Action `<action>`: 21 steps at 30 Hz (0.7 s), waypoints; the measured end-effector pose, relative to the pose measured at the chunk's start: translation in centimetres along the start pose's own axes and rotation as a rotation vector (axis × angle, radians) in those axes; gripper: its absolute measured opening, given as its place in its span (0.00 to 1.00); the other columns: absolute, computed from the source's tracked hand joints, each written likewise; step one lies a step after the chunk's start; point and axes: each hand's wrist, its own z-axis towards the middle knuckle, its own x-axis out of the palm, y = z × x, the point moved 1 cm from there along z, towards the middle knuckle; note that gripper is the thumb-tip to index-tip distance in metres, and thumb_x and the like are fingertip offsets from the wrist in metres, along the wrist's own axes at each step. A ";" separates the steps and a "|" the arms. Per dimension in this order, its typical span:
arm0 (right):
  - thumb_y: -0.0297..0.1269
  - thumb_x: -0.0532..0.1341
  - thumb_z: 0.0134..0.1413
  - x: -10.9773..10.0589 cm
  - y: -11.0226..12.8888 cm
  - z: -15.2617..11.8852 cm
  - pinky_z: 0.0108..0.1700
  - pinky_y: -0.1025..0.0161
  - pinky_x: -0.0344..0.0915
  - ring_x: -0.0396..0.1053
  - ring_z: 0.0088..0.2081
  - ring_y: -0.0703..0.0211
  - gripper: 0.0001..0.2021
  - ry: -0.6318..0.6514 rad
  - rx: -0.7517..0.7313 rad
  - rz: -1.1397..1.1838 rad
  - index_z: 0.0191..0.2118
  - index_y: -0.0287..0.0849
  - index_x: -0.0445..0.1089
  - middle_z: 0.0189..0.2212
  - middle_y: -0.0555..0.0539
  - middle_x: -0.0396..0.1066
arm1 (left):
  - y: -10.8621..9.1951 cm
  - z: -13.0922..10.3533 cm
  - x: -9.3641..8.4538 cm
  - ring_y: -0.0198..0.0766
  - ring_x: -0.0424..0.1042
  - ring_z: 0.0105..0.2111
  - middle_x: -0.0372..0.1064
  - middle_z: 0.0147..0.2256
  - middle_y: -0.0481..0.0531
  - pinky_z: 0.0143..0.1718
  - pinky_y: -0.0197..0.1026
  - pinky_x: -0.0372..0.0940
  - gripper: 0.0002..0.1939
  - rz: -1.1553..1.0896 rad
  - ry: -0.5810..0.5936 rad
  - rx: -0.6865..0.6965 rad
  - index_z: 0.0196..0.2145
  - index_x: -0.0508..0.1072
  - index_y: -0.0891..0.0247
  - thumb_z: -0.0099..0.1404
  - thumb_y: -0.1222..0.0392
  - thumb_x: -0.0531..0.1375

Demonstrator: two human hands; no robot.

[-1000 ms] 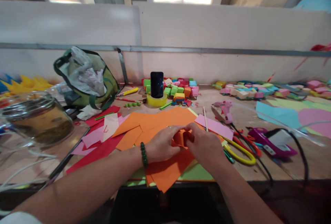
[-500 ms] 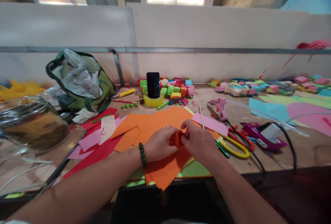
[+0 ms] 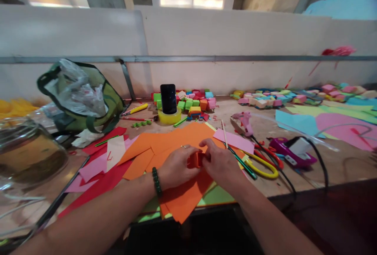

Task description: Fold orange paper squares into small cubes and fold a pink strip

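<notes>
Between my two hands is a small folded piece of orange-red paper [image 3: 194, 160], shaped like a little open box. My left hand [image 3: 178, 164], with a green bead bracelet at the wrist, closes around its left side. The fingers of my right hand [image 3: 219, 162] pinch its right side; their tips partly hide it. Below both hands, orange paper sheets [image 3: 176, 202] lie spread over the table, with pale green sheets under them. Just right of my right hand are scissors with a yellow handle [image 3: 265, 172] and a dark green pen [image 3: 243, 164].
A phone [image 3: 169, 99] stands in a yellow tape roll [image 3: 170, 118], before a pile of small paper boxes [image 3: 191, 103]. A pink glue gun [image 3: 244, 122] and a purple device [image 3: 293, 153] with cords lie right. A green bag [image 3: 106, 105] and a glass jar [image 3: 29, 156] stand left.
The whole view has shifted slightly, so things appear further left. Both hands keep hold of the folded paper, with only small finger movement.
</notes>
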 end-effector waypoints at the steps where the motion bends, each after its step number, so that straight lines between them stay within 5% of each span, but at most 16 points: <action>1: 0.29 0.56 0.51 0.0 0.0 0.0 0.28 0.65 0.50 0.70 0.27 0.57 0.14 -0.007 0.005 0.003 0.46 0.44 0.64 0.23 0.51 0.72 | 0.0 0.0 0.0 0.39 0.70 0.36 0.72 0.39 0.53 0.40 0.40 0.64 0.18 -0.010 -0.001 -0.004 0.44 0.71 0.63 0.54 0.63 0.62; 11: 0.29 0.56 0.52 -0.3 0.1 -0.1 0.27 0.66 0.52 0.71 0.26 0.58 0.16 -0.040 -0.021 0.065 0.48 0.43 0.65 0.23 0.51 0.72 | 0.0 0.0 -0.1 0.39 0.71 0.37 0.74 0.39 0.52 0.40 0.39 0.64 0.17 -0.067 -0.004 -0.046 0.42 0.72 0.63 0.52 0.67 0.62; 17: 0.42 0.54 0.60 -1.2 -0.5 -0.7 0.31 0.66 0.60 0.71 0.27 0.61 0.14 -0.158 -0.147 0.268 0.49 0.42 0.65 0.28 0.50 0.74 | 0.1 0.3 -0.5 0.39 0.71 0.37 0.73 0.37 0.52 0.41 0.41 0.66 0.11 -0.171 -0.111 -0.073 0.39 0.73 0.64 0.57 0.61 0.62; 21: 0.40 0.56 0.60 -1.7 -0.8 -1.0 0.30 0.68 0.61 0.70 0.27 0.64 0.09 -0.024 -0.290 0.251 0.44 0.46 0.69 0.30 0.51 0.74 | 0.0 0.5 -0.9 0.41 0.72 0.42 0.73 0.41 0.55 0.45 0.42 0.67 0.14 -0.327 -0.125 -0.063 0.41 0.72 0.64 0.58 0.57 0.63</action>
